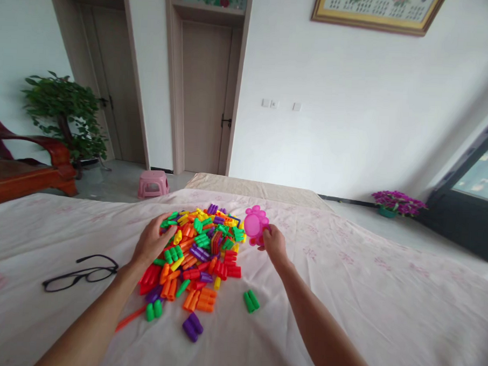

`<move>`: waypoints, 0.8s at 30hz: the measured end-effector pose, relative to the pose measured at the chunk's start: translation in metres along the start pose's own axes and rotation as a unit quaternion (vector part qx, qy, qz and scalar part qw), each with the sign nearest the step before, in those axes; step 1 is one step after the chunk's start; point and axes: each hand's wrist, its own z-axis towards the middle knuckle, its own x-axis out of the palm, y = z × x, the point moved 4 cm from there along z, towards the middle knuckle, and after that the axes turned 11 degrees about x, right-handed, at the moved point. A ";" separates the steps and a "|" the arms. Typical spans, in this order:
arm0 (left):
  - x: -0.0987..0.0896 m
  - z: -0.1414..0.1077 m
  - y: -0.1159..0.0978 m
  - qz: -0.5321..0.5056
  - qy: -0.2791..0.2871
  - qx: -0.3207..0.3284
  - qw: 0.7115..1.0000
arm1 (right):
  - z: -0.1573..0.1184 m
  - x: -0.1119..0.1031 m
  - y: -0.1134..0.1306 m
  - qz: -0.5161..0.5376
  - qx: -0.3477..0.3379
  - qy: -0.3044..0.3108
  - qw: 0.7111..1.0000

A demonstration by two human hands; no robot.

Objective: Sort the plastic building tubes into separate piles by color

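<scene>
A heap of plastic building pieces (200, 254) in red, orange, green, yellow and purple lies on a pale cloth. My left hand (155, 238) is at the heap's left edge, thumb and fingers curved around its upper left side near green pieces; whether it grips one is unclear. To the right of the heap, my right hand (274, 245) pinches a pink paw-shaped piece (253, 225) by its right edge, held upright above the cloth. A green piece (251, 301) lies apart on the cloth, and a purple piece (192, 327) rests in front of the heap.
Black-framed glasses (82, 276) lie on the cloth (344, 295) left of my left forearm. Beyond are a pink stool (153, 184), a wooden chair (30, 165), a leafy plant (67, 116) and purple flowers (399, 203) by the wall.
</scene>
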 end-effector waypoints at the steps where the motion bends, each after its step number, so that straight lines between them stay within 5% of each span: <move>1: -0.003 -0.003 0.014 -0.002 -0.006 -0.034 0.999 | 0.012 -0.003 -0.011 0.001 0.028 -0.009 1.000; 4: -0.002 -0.008 0.046 -0.019 0.017 -0.115 0.993 | 0.039 -0.003 -0.032 -0.025 0.076 -0.007 0.997; 8: 0.017 -0.003 0.056 -0.068 0.063 -0.116 0.989 | 0.052 0.018 -0.033 -0.049 0.067 0.027 0.996; 16: 0.043 0.001 0.030 -0.153 0.092 -0.086 0.980 | 0.024 0.076 -0.018 -0.040 -0.001 0.114 0.993; 24: 0.070 0.021 -0.008 -0.225 0.039 -0.059 0.972 | -0.021 0.064 0.017 -0.086 -0.061 0.102 0.989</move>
